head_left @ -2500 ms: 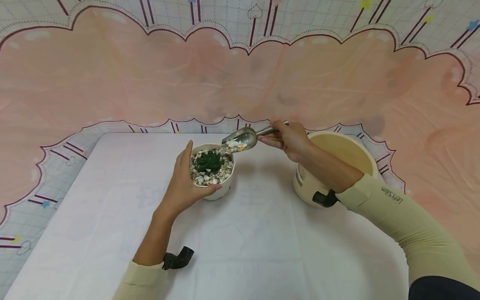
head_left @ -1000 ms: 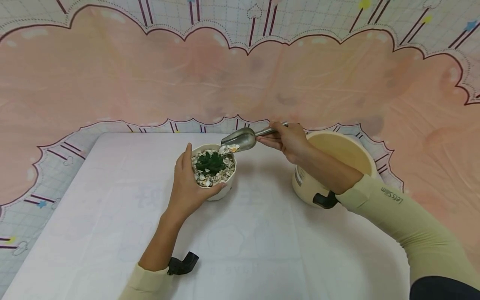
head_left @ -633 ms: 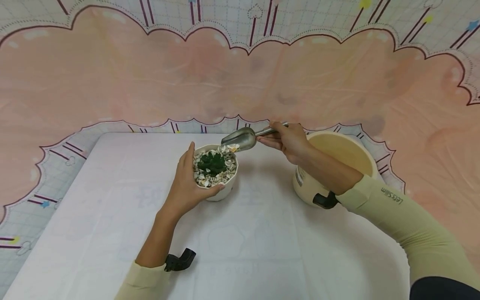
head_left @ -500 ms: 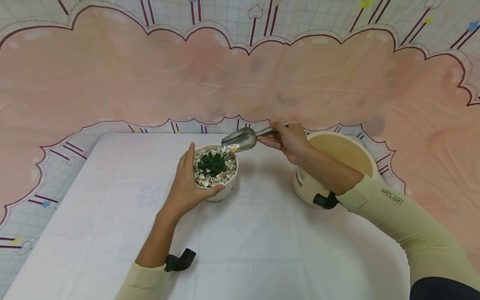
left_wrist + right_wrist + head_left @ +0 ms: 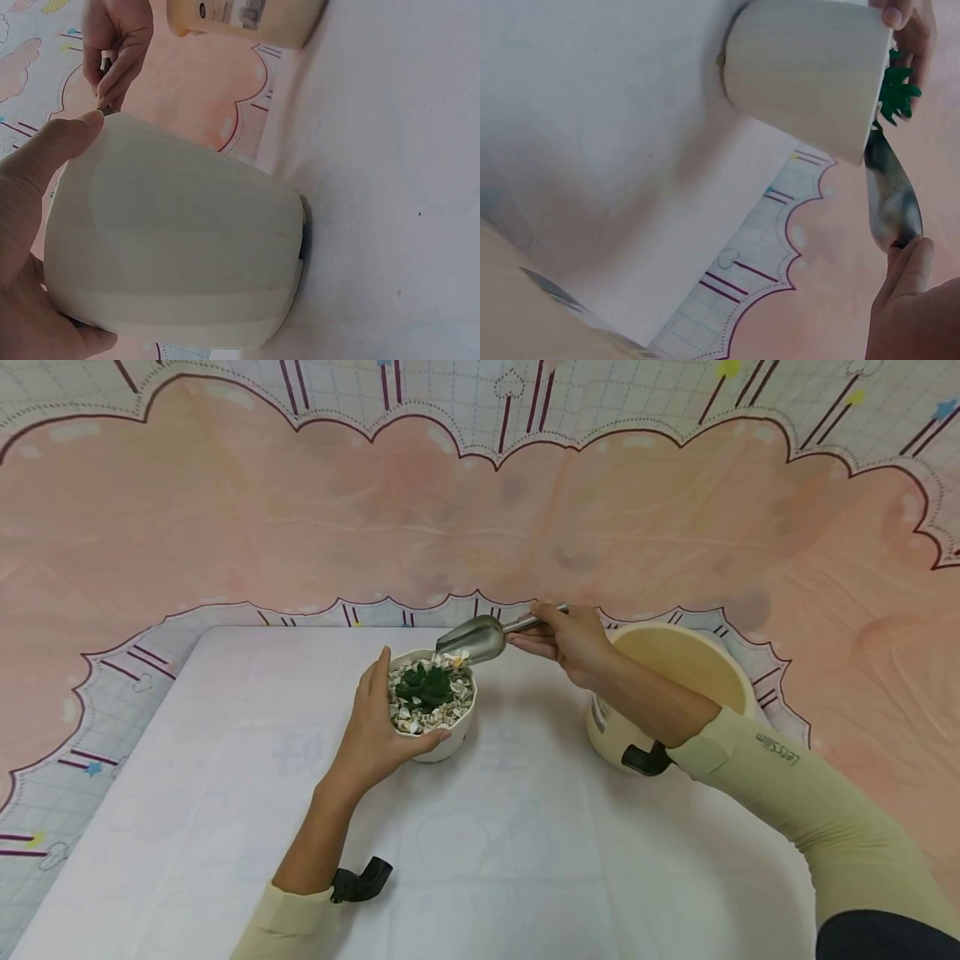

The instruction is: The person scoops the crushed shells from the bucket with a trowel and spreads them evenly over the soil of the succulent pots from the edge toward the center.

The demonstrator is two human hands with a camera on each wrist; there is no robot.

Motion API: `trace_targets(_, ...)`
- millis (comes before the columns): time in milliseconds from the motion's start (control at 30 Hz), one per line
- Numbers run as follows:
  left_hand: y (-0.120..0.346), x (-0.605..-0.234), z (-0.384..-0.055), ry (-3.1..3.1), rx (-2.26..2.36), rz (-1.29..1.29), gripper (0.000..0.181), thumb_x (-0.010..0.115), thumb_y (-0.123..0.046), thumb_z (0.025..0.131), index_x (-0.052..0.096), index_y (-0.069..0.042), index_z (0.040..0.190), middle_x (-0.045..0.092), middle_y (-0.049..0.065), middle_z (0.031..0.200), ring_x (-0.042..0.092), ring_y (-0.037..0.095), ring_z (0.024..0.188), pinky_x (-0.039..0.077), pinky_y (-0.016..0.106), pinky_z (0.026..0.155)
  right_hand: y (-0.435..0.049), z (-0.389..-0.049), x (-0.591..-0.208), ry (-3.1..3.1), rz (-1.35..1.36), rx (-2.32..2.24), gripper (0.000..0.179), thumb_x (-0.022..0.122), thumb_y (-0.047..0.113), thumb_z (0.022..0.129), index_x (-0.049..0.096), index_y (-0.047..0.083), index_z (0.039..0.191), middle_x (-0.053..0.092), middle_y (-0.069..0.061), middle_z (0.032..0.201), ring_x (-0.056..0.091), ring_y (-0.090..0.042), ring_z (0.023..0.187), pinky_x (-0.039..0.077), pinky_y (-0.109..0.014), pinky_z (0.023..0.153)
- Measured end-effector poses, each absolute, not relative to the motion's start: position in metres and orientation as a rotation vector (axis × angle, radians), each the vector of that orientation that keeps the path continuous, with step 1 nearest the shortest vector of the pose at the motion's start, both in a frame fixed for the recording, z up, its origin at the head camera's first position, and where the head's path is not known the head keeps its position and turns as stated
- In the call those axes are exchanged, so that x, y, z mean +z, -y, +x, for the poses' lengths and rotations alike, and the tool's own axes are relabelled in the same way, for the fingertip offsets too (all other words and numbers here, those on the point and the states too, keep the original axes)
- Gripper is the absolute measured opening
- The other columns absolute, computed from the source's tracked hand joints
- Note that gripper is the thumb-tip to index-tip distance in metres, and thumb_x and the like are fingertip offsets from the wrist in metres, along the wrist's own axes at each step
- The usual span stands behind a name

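Note:
A green succulent (image 5: pixel 424 686) sits among pale gravel in a white flower pot (image 5: pixel 442 745) on the table. My left hand (image 5: pixel 372 727) grips the pot near its rim from the left, thumb in front; in the left wrist view the pot's wall (image 5: pixel 180 240) fills the middle. By its handle, my right hand (image 5: pixel 577 643) holds a metal scoop (image 5: pixel 480 639), whose mouth lies over the pot's back right rim. Some white and orange stones show at the scoop's lip, spilling onto the gravel. In the right wrist view the scoop (image 5: pixel 891 195) tilts down against the rim.
A large cream bucket (image 5: pixel 622 747) stands on the right, partly hidden under my right forearm. White cloth (image 5: pixel 510 843) covers the table, and a pink patterned sheet (image 5: pixel 480 527) hangs behind it. Black camera mounts (image 5: pixel 362 881) sit on both wrists.
The scoop has tipped and shifted slightly left over the pot. Fewer stones lie in it, and more sit at the pot's back right edge. The pot and left hand have moved slightly right.

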State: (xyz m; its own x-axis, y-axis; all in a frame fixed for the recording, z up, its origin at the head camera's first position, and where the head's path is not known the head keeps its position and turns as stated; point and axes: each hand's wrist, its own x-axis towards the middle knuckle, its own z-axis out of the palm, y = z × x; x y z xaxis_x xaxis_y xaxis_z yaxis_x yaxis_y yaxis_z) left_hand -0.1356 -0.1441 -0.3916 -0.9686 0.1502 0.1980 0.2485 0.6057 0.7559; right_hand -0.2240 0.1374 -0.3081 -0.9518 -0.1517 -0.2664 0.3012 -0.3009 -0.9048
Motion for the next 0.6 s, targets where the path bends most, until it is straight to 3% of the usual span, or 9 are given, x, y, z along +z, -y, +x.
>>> trace_targets(600,0.1470,-0.3916,-0.1407,2.733,-1.276,-0.340,0.135,0.095,-0.038,0.075,0.004,-0.007,0.169,0.015,0.026,0.169,0.021,0.043,0.154,0.030,0.065,0.117,-0.1444,-0.2264,-0.3030,-1.645,0.259,-2.354,0.020,0.050,0.010,0.112,0.057,-0.007,0.119,0.074,-0.021,0.084,0.078,-0.025,0.075,0.061,-0.031,0.078)
